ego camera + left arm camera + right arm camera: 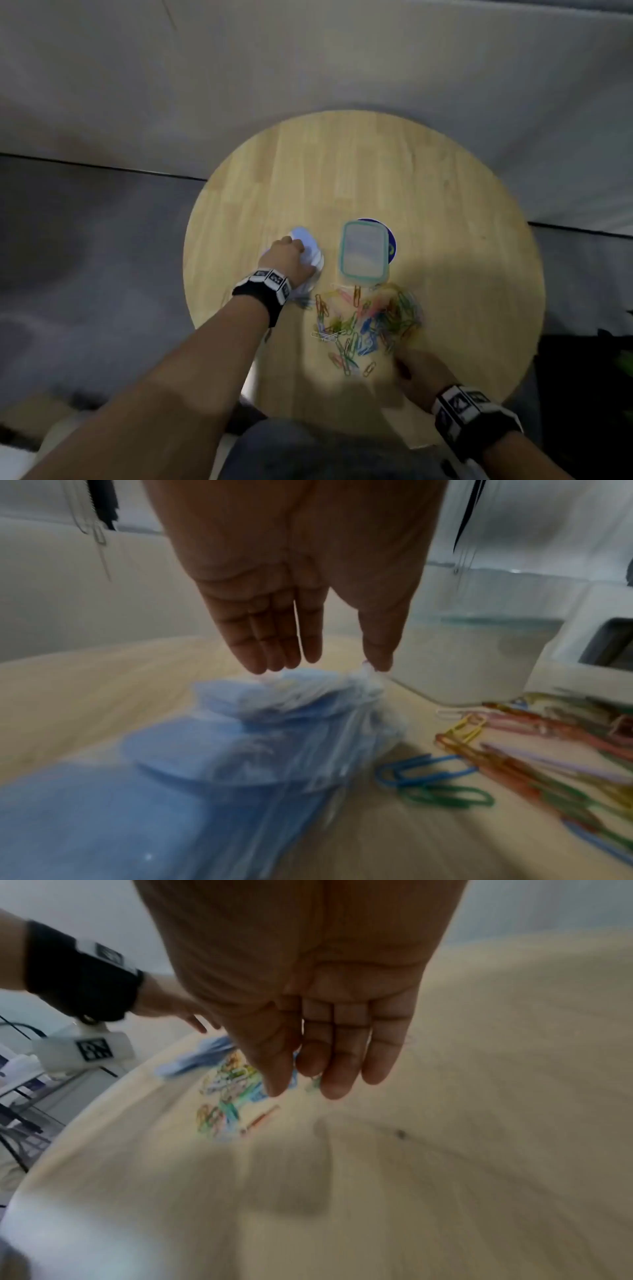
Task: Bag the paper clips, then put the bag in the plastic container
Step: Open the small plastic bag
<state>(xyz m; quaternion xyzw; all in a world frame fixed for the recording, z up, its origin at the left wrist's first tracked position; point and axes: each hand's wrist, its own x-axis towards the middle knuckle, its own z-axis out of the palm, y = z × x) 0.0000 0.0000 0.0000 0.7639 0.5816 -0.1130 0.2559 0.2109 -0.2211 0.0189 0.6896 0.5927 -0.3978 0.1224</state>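
A crumpled blue and clear plastic bag (313, 251) lies left of centre on the round wooden table (342, 171). My left hand (291, 257) is on it. In the left wrist view my left hand (329, 664) pinches the bunched top of the bag (240, 750) between fingertips and thumb. A heap of coloured paper clips (370, 318) lies loose in front of the plastic container (364, 251), whose teal-rimmed lid is on. My right hand (411, 366) hovers at the heap's near right edge. Seen from the right wrist, this hand (301, 1091) is relaxed and holds nothing, just short of the clips (226, 1091).
A dark blue round disc (392, 245) shows from under the container's right side. The table's far half and right side are bare wood. The near table edge is close to my body. In the left wrist view the container (462, 664) stands just right of the bag.
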